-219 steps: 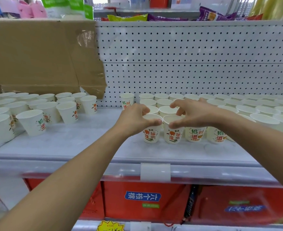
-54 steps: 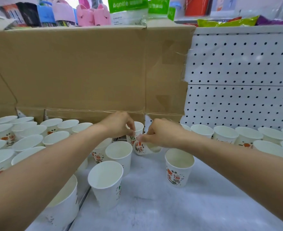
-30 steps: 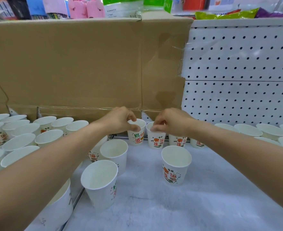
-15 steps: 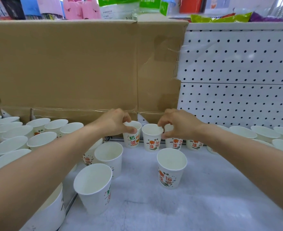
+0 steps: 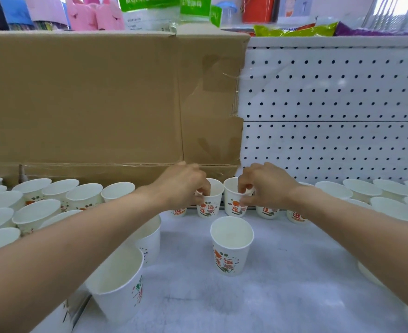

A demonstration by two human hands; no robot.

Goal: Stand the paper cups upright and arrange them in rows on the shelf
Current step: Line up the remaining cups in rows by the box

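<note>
With the left hand (image 5: 183, 186) and right hand (image 5: 265, 186) each pinching a paper cup (image 5: 209, 200) rim (the cups nearly touch), a careless release could tip the neighbours in the back row.

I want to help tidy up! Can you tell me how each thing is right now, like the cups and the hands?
left hand: pinching the rim of a back-row cup
right hand: pinching the rim of the next cup
left-held cup: upright
right-held cup: upright
lone front cup: upright, apart from the row, empty
cardboard box: flattened, leaning against the back panel
</note>
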